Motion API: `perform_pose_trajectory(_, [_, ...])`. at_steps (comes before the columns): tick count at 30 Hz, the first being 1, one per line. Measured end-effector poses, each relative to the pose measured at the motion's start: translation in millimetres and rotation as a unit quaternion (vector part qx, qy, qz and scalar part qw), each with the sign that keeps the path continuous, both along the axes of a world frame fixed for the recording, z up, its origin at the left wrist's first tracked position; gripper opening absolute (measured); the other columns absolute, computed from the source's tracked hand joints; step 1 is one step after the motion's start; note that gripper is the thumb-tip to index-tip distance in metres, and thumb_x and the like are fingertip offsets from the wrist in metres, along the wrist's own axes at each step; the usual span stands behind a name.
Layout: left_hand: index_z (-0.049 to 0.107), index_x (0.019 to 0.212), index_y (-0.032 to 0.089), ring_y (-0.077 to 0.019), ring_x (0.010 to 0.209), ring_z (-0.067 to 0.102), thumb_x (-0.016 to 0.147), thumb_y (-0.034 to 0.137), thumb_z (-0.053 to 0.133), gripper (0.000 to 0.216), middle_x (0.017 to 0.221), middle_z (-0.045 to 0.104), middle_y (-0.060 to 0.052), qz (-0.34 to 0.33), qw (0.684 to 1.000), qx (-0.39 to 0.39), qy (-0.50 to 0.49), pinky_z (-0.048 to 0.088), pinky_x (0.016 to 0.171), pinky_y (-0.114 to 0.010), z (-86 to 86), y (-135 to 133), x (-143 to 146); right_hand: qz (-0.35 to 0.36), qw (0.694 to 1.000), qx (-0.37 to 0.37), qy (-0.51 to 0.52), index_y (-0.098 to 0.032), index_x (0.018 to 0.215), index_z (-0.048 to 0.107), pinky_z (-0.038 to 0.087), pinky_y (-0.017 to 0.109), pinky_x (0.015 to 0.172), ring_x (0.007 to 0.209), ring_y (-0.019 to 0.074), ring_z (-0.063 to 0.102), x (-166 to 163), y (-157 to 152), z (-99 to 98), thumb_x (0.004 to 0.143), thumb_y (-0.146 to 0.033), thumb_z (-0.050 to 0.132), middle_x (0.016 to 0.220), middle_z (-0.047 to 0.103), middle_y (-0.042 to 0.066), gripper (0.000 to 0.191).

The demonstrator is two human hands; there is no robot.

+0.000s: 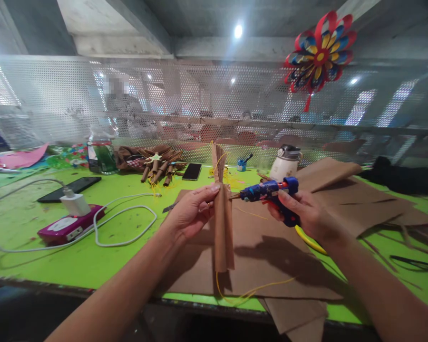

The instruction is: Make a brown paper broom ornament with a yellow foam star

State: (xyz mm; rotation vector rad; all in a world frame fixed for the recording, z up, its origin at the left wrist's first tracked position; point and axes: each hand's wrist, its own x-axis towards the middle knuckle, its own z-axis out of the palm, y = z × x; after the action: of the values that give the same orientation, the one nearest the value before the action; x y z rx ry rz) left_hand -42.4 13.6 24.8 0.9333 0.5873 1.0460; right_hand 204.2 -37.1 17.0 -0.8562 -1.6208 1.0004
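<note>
Between the thumb and fingers of my left hand [196,211] is a rolled brown paper tube [221,237], held upright with a loose flap along its right side and a fringed top. Yellow string [249,298] trails from its lower end onto the brown paper sheet [271,278] below. My right hand [305,211] grips a blue glue gun [271,190] by its handle. The gun's nozzle points left and is at the tube's right edge, near the left fingertips; whether it touches cannot be made out.
A purple power strip [71,225] with a white charger and cable lies left. Behind are a jar of green liquid [102,154], several finished paper rolls [160,166], a phone [191,172] and a white flask [284,162]. Folded brown paper [371,204] is piled right.
</note>
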Motion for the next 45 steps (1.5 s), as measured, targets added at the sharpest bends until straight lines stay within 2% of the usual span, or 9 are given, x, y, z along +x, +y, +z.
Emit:
perform_pose_trajectory(3, [0.072, 0.088, 0.012, -0.0108, 0.071, 0.063, 0.074, 0.016, 0.068, 0.014, 0.084, 0.071, -0.006, -0.004, 1.000, 0.000, 0.002, 0.050, 0.064, -0.019, -0.3, 0, 0, -0.007, 1.000, 0.002, -0.023, -0.016, 0.081, 0.060, 0.026, 0.027, 0.048, 0.054, 0.0121, 0.040, 1, 0, 1.1, 0.088, -0.048, 0.051, 0.060, 0.051, 0.002, 0.034])
perform_pose_trajectory(12, [0.072, 0.087, 0.011, -0.0081, 0.071, 0.061, 0.073, 0.012, 0.068, 0.014, 0.085, 0.070, -0.004, -0.005, 1.000, 0.001, -0.007, 0.048, 0.061, -0.016, -0.3, 0, 1, -0.045, 0.999, 0.013, -0.008, -0.016, 0.080, 0.061, 0.024, 0.027, 0.049, 0.055, 0.0118, 0.039, -5, -1, 1.9, 0.088, -0.049, 0.051, 0.060, 0.049, 0.001, 0.035])
perform_pose_trajectory(20, [0.071, 0.084, 0.011, -0.0095, 0.068, 0.062, 0.074, 0.011, 0.067, 0.011, 0.078, 0.069, -0.004, 0.012, 1.000, -0.014, -0.009, 0.050, 0.063, -0.018, 2.5, -2, 1, -0.019, 1.000, 0.003, -0.018, -0.016, 0.084, 0.062, 0.024, 0.027, 0.047, 0.053, 0.0122, 0.039, 4, 1, -1.1, 0.088, -0.050, 0.050, 0.059, 0.049, 0.001, 0.036])
perform_pose_trajectory(23, [0.071, 0.083, 0.011, -0.0093, 0.066, 0.062, 0.073, 0.011, 0.067, 0.010, 0.075, 0.069, -0.003, 0.015, 1.000, -0.015, -0.010, 0.051, 0.063, -0.018, 2.3, -2, 1, -0.003, 1.000, -0.014, -0.022, -0.017, 0.079, 0.062, 0.024, 0.026, 0.045, 0.051, 0.0117, 0.039, 7, 0, -0.3, 0.086, -0.050, 0.053, 0.057, 0.049, 0.001, 0.035])
perform_pose_trajectory(27, [0.072, 0.084, 0.011, -0.0100, 0.065, 0.062, 0.073, 0.012, 0.067, 0.011, 0.077, 0.070, -0.004, 0.000, 1.000, -0.006, -0.001, 0.052, 0.063, -0.019, 0.2, 0, 0, 0.004, 1.000, -0.011, 0.001, -0.017, 0.077, 0.061, 0.032, 0.027, 0.049, 0.055, 0.0137, 0.046, 7, 0, 1.1, 0.086, -0.048, 0.053, 0.062, 0.056, 0.004, 0.033])
perform_pose_trajectory(31, [0.072, 0.086, 0.009, -0.0126, 0.071, 0.065, 0.072, 0.012, 0.068, 0.015, 0.081, 0.071, -0.008, -0.024, 0.999, 0.008, 0.022, 0.052, 0.065, -0.020, -1.1, 1, 1, 0.003, 1.000, -0.004, -0.001, -0.016, 0.084, 0.064, 0.039, 0.029, 0.056, 0.062, 0.0159, 0.052, 5, 3, 0.8, 0.088, -0.047, 0.051, 0.073, 0.062, 0.007, 0.034])
perform_pose_trajectory(34, [0.071, 0.087, 0.008, -0.0118, 0.067, 0.064, 0.073, 0.010, 0.067, 0.015, 0.079, 0.071, -0.008, -0.025, 0.999, -0.002, 0.033, 0.051, 0.062, -0.018, 0.1, 0, 2, 0.005, 1.000, -0.001, 0.000, -0.016, 0.089, 0.065, 0.039, 0.028, 0.055, 0.062, 0.0158, 0.053, 5, 5, 0.7, 0.088, -0.046, 0.052, 0.072, 0.062, 0.006, 0.032])
perform_pose_trajectory(41, [0.070, 0.085, 0.008, -0.0118, 0.061, 0.064, 0.075, 0.009, 0.064, 0.012, 0.074, 0.070, -0.007, -0.031, 0.998, -0.033, 0.035, 0.052, 0.059, -0.019, 3.1, -3, 3, 0.004, 1.000, -0.010, -0.016, -0.017, 0.079, 0.066, 0.040, 0.029, 0.054, 0.058, 0.0165, 0.053, 10, 6, -1.2, 0.085, -0.050, 0.054, 0.067, 0.062, 0.006, 0.035])
perform_pose_trajectory(45, [0.070, 0.084, 0.009, -0.0113, 0.061, 0.064, 0.074, 0.009, 0.064, 0.012, 0.075, 0.070, -0.007, -0.025, 0.999, -0.035, 0.030, 0.052, 0.059, -0.018, 1.9, 0, 2, 0.021, 0.999, -0.025, -0.036, -0.017, 0.078, 0.067, 0.036, 0.027, 0.048, 0.056, 0.0158, 0.052, 14, 4, -2.8, 0.084, -0.052, 0.054, 0.063, 0.061, 0.006, 0.038])
